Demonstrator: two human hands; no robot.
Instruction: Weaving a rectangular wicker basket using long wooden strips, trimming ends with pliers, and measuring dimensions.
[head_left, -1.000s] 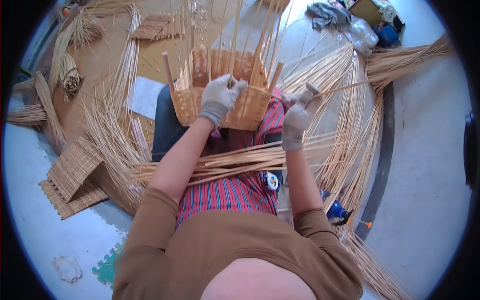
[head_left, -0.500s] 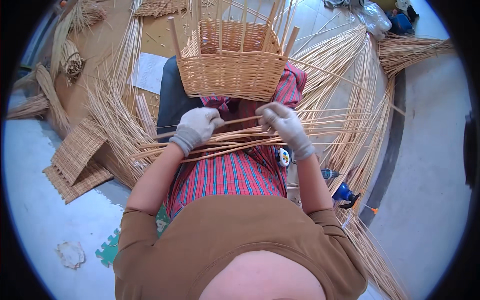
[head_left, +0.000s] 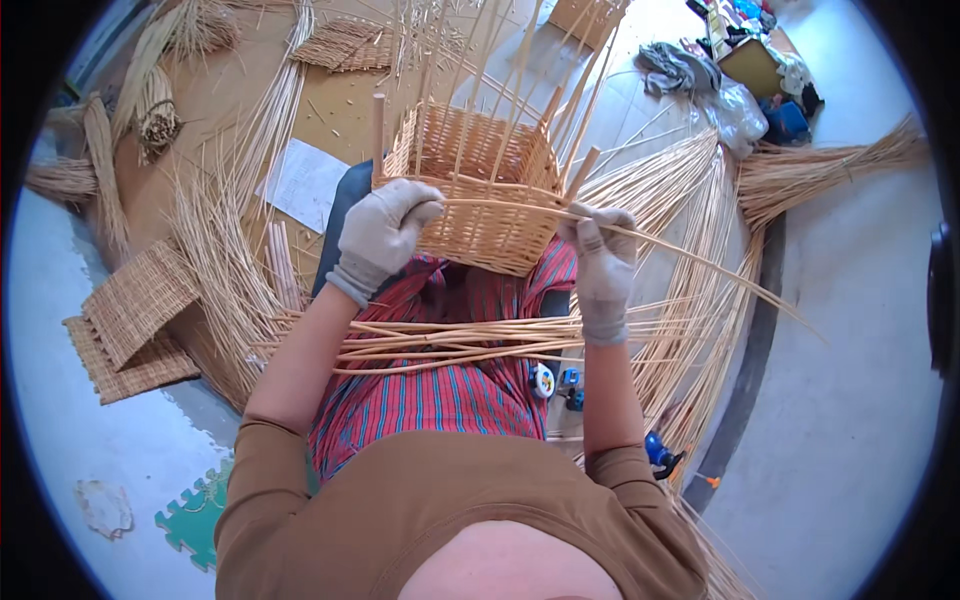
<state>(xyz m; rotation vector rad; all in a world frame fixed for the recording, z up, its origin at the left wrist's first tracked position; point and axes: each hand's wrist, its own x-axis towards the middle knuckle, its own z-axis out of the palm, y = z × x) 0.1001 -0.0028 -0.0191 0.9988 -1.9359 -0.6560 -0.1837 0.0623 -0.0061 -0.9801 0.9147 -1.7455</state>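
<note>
A woven wicker basket (head_left: pixel 490 240) with tall upright stakes and thicker corner sticks (head_left: pixel 378 135) rests over my legs. My left hand (head_left: pixel 385 230), in a grey glove, is closed on a long cane (head_left: pixel 700 260) at the basket's front left. My right hand (head_left: pixel 603 265), also gloved, pinches the same cane by the front right corner; the cane runs on out to the right. Loose canes (head_left: pixel 460 330) lie across the red striped cloth (head_left: pixel 430 400) on my lap, below both hands.
Bundles of cane fan out at the right (head_left: pixel 830 170) and left (head_left: pixel 150 120). Woven panels (head_left: pixel 140 300) lie at the left beside a green foam mat (head_left: pixel 190 520). A paper sheet (head_left: pixel 305 180), plastic bags (head_left: pixel 735 115) and small blue tools (head_left: pixel 655 450) lie on the floor.
Half a second ago both hands held a cane below the basket. They have since risen to its front, the left hand now against it and the cane crossing its front face.
</note>
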